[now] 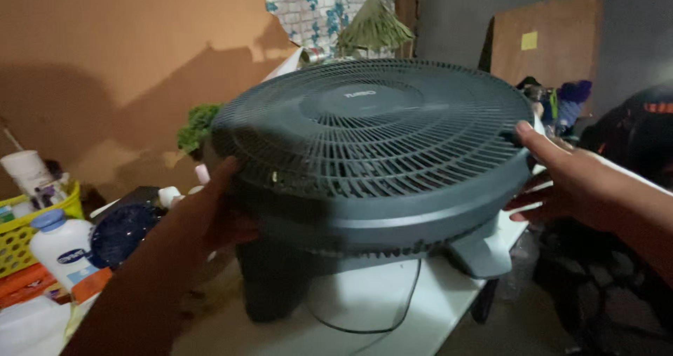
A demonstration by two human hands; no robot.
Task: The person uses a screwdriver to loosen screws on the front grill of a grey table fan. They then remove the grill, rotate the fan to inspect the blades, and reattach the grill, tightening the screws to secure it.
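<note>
Both hands clasp a grey round fan (371, 152), one on each side of its rim: the left hand (210, 216) in a shadowed grip at the lower left of the grille, the right hand (561, 180) with its thumb over the right edge and fingers spread beneath. The fan fills the middle of the frame, tilted face-up, its feet on a white bench (378, 314) where a dark cord (399, 314) loops. At the left stand a white bottle with a blue cap (63, 247) and a yellow basket (28, 233).

Dim, warm light; soft blur; heavy wall shadows.
</note>
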